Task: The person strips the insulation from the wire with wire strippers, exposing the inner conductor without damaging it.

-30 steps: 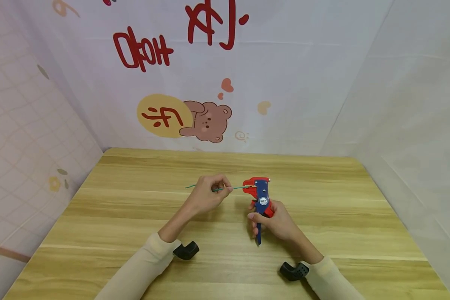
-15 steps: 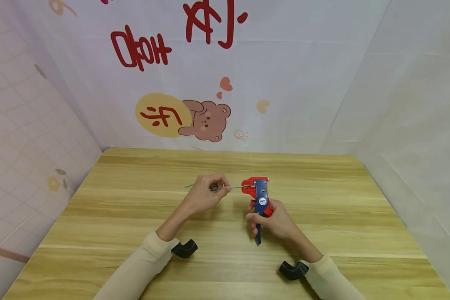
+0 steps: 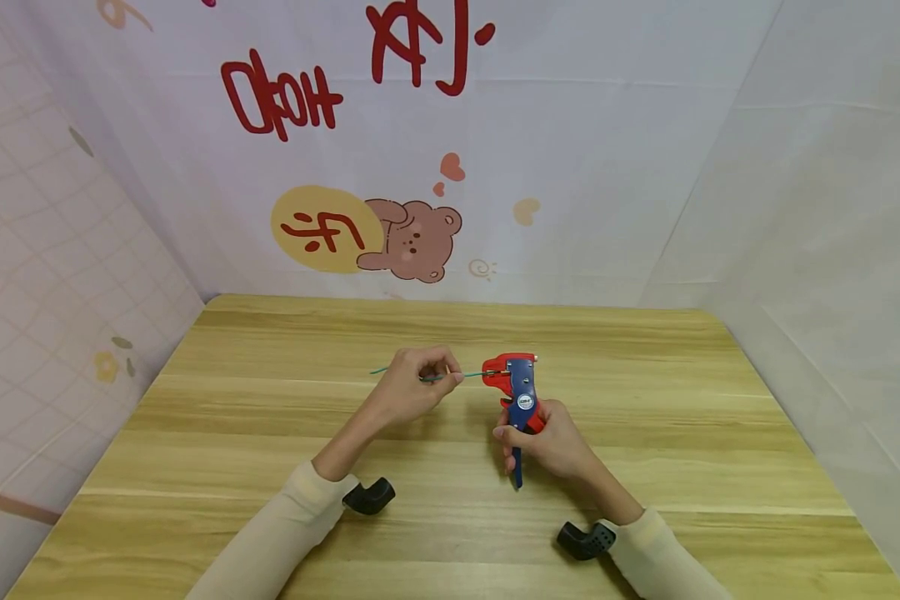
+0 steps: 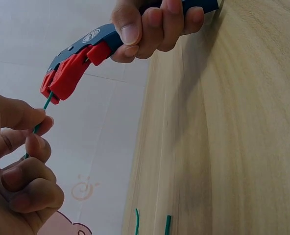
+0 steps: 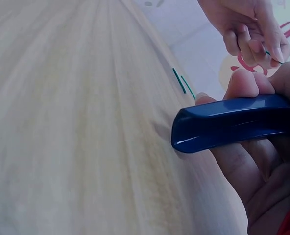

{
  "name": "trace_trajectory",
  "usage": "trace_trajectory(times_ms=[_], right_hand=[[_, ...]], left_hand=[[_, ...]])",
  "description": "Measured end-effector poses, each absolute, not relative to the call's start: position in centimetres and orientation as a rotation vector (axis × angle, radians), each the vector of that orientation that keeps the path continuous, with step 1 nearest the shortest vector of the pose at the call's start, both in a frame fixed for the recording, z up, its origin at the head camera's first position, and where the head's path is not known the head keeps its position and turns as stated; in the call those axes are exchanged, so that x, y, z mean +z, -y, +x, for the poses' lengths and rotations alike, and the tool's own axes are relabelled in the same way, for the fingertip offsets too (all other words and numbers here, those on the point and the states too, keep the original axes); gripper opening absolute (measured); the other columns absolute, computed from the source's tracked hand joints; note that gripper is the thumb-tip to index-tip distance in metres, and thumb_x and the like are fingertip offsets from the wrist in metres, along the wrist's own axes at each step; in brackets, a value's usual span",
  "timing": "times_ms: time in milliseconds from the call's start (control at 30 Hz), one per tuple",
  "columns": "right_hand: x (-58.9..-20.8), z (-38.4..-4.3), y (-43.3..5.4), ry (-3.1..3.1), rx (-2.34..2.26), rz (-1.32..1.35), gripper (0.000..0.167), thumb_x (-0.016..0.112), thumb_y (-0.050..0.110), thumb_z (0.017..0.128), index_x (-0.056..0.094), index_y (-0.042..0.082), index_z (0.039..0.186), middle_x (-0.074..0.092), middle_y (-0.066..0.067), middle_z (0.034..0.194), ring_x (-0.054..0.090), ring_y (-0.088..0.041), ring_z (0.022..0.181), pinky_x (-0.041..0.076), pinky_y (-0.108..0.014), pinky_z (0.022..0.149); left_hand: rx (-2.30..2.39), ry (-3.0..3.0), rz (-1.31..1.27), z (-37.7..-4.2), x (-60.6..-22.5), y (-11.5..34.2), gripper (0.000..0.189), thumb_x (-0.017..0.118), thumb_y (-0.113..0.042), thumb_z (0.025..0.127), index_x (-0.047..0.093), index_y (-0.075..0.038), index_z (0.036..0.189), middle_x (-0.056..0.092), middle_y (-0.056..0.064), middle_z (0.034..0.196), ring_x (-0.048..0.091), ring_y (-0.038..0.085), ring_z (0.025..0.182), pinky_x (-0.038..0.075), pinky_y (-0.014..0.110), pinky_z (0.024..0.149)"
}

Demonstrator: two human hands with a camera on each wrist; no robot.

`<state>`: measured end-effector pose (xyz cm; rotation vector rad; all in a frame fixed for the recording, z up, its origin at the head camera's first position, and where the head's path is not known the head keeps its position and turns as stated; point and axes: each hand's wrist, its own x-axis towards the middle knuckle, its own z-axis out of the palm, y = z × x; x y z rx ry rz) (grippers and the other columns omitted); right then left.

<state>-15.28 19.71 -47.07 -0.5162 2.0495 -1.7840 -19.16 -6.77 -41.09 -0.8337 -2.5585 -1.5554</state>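
Note:
Thumb and fingertips of my left hand (image 3: 412, 387) pinch a thin green wire (image 3: 474, 374), also plain in the left wrist view. The wire's right end runs into the red jaws of a blue and red wire stripper (image 3: 523, 392). My right hand (image 3: 558, 442) grips the stripper's handles, holding it upright with its head away from me. In the left wrist view, the fingers wrap around the handle just below the red trigger. The lower blue handle (image 5: 228, 122) fills the front of the right wrist view. Inside the jaws, the wire's tip is mostly hidden.
Two short green wire pieces lie on the wooden table (image 3: 270, 433); the left wrist view shows one piece (image 4: 137, 223) beside a second piece (image 4: 168, 225). A white printed cloth (image 3: 585, 167) stands behind the table and along both sides. Black wrist mounts stick out at both cuffs.

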Motion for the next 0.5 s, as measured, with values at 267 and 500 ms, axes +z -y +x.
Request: trace_trajectory(times_ms=[267, 500], right_hand=[[-47.12, -15.17, -19.51, -2.056, -1.798, -0.523, 0.017, 0.069, 0.016, 0.098, 0.063, 0.0, 0.104, 0.069, -0.018, 0.074, 0.071, -0.037, 0.063, 0.062, -0.047, 0.073], [-47.3, -15.22, -19.52, -2.063, -1.804, -0.514, 0.023, 0.07, 0.016, 0.098, 0.062, -0.002, 0.111, 0.069, -0.011, 0.073, 0.071, -0.034, 0.061, 0.062, -0.048, 0.071]], left_hand=[[-1.577, 2.556, -0.861, -19.13, -41.07, 6.89, 0.011, 0.069, -0.012, 0.097, 0.071, -0.016, 0.087, 0.057, -0.002, 0.067, 0.046, 0.01, 0.056, 0.034, 0.022, 0.055], [-1.578, 2.559, -0.866, -19.12, -41.13, 6.81, 0.013, 0.069, -0.011, 0.097, 0.07, -0.019, 0.087, 0.057, -0.001, 0.067, 0.045, 0.009, 0.056, 0.034, 0.022, 0.055]])
